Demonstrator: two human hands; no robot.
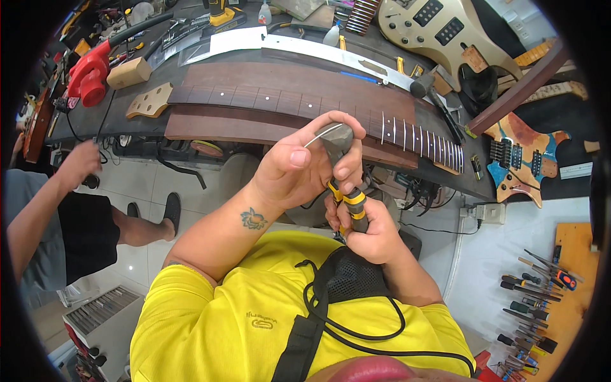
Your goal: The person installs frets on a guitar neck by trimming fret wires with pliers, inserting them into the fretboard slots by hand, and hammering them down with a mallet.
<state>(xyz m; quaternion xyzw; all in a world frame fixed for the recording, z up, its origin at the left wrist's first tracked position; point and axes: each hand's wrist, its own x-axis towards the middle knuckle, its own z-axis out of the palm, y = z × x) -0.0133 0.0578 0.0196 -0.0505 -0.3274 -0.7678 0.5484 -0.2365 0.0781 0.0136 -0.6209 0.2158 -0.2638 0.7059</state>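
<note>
In front of my chest, my right hand (372,232) is closed round the yellow and black handles of a pair of pliers (337,139). The grey jaws point up and away from me. My left hand (299,162) is curled about the jaws, with a short curved piece of fret wire (323,133) between thumb and fingers. One part of the wire lies against the jaws. Just beyond my hands, a bass guitar neck (245,100) lies across the bench. Silvery frets show on its right part; dark bare slots run along its left.
Dark wooden boards (223,127) lie under the neck. A red blower (89,76) and a wooden block (129,73) sit at left, a hammer (423,86) at right. Two guitar bodies (423,25) rest farther right. Another person's hand (83,159) is at left. Files (528,318) hang at lower right.
</note>
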